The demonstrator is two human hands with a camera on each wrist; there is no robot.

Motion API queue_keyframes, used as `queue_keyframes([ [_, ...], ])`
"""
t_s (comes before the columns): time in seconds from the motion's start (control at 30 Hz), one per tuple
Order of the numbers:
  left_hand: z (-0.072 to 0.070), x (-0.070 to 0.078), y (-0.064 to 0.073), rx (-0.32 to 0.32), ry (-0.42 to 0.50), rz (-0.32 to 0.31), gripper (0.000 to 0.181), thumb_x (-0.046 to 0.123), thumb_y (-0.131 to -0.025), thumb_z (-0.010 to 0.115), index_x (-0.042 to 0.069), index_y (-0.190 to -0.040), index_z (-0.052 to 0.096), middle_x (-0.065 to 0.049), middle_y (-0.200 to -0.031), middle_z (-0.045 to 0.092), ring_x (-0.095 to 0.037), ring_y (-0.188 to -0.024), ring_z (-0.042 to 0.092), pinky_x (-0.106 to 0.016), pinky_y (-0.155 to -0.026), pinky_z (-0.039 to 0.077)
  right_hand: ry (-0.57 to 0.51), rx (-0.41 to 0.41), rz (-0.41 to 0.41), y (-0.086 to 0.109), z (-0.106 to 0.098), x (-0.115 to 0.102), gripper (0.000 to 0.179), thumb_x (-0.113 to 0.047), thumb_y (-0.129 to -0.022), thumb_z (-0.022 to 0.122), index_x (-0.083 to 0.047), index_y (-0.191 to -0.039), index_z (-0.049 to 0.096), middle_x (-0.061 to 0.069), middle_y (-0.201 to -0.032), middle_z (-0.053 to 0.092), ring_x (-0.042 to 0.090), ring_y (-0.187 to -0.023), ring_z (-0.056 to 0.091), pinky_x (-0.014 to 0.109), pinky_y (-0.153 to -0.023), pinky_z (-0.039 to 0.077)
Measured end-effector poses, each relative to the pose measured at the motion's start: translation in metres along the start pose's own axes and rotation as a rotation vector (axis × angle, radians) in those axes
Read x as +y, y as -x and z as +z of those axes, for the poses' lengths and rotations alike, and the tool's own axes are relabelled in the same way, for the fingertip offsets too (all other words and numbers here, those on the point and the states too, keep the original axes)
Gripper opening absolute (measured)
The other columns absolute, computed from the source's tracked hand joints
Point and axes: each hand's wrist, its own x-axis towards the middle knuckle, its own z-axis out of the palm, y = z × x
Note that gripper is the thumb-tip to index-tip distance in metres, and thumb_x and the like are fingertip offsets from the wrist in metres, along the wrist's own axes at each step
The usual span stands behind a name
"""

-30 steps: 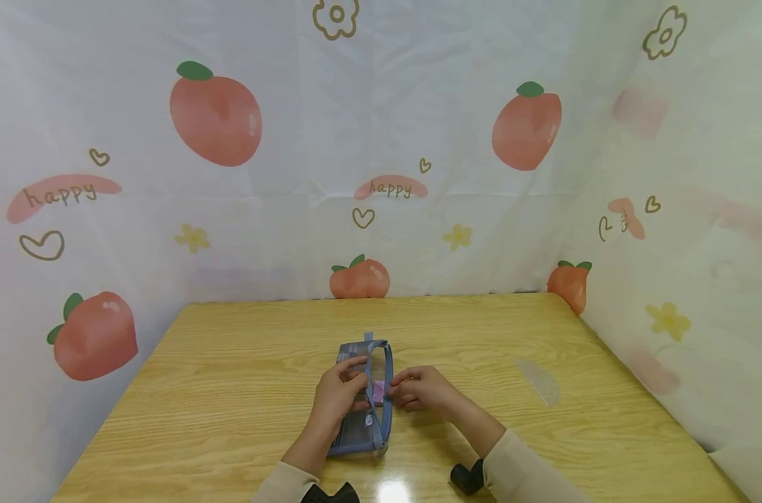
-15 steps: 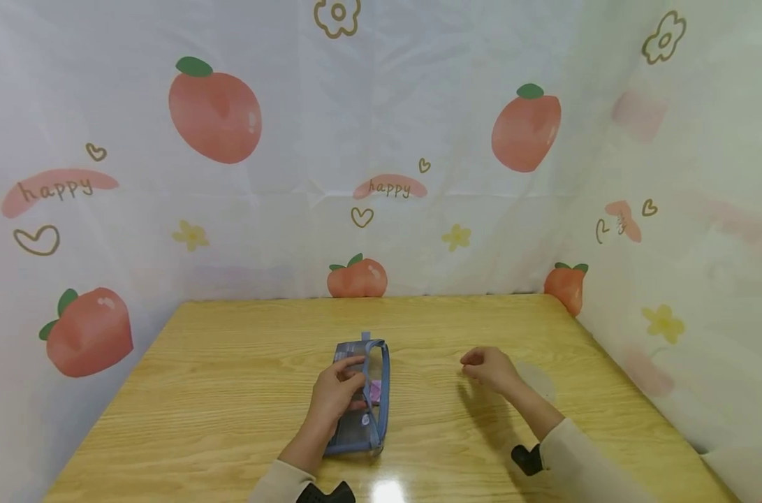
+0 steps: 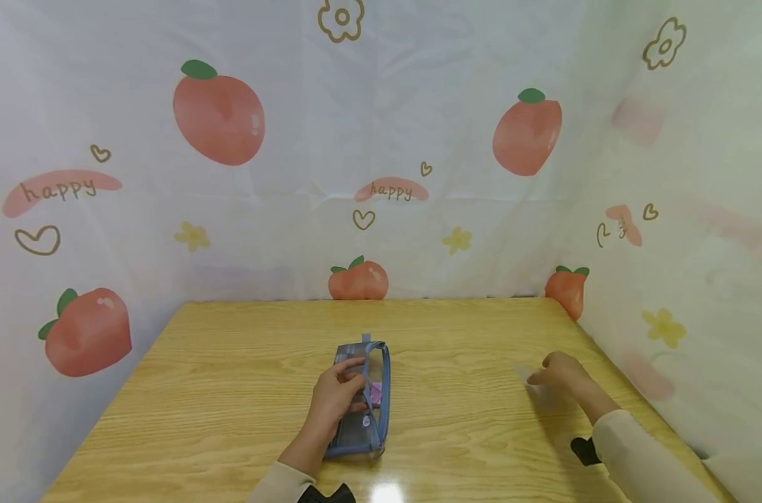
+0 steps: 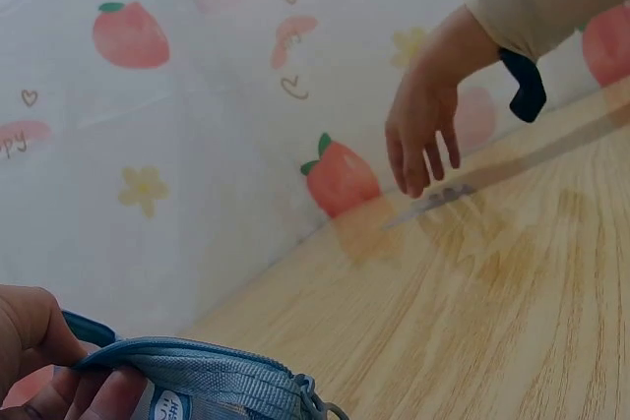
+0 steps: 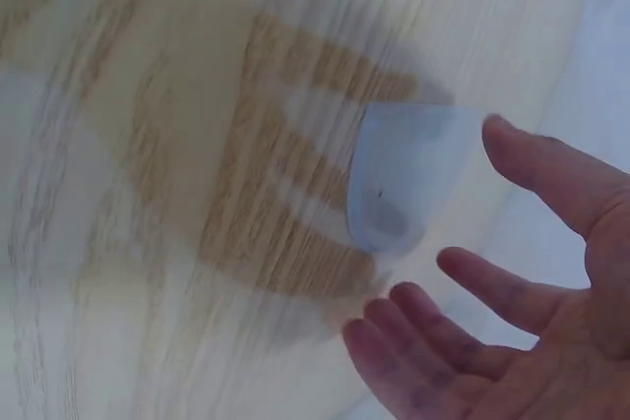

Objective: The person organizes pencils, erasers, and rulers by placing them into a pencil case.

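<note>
A blue see-through zip pencil case [image 3: 355, 433] stands on the table with its zipped mouth parted towards the right. My left hand [image 3: 332, 402] grips the near side of that mouth, its thumb and fingers pinching the blue fabric edge [image 4: 207, 366]. Inside, a small purple item [image 3: 376, 395] shows through the opening. Over on the right, my right hand [image 3: 563, 374] hovers above a clear half-round protractor [image 5: 404, 179], which lies flat on the wood. Thumb and fingers are spread apart around it in the right wrist view, with a gap to it and nothing held.
The wooden table [image 3: 261, 349] meets a white curtain [image 3: 280, 237] printed with peaches along its back and right sides. A glare spot shows at the table's front. Dark wrist cameras [image 3: 584, 450] sit on both wrists.
My right hand has left the pencil case's mouth and travelled right to the protractor. The left hand has kept its hold on the case, which stands in the same place.
</note>
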Motion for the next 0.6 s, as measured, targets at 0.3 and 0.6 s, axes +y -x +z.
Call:
queue_keyframes([
  [0.3, 0.000, 0.000, -0.001, 0.010, -0.005, 0.005, 0.045, 0.003, -0.076, 0.054, 0.004, -0.122, 0.054, -0.012, -0.094, 0.058, -0.024, -0.075, 0.058, -0.034, -0.055, 0.055, 0.018, 0.033, 0.001, -0.002, 0.012, 0.008, 0.029, -0.018, -0.065, 0.072, -0.008, -0.052, 0.048, -0.004, -0.049, 0.036, 0.012, -0.045, 0.035, 0.024, -0.041, 0.035],
  [0.6, -0.001, 0.001, 0.000, 0.020, -0.018, -0.004, 0.045, 0.005, -0.077, 0.055, 0.006, -0.122, 0.054, -0.014, -0.098, 0.058, -0.023, -0.076, 0.057, -0.035, -0.056, 0.055, -0.014, 0.021, 0.018, -0.010, 0.017, 0.014, 0.036, -0.021, -0.064, 0.069, -0.015, -0.044, 0.039, -0.008, -0.043, 0.026, 0.008, -0.038, 0.027, 0.019, -0.037, 0.027],
])
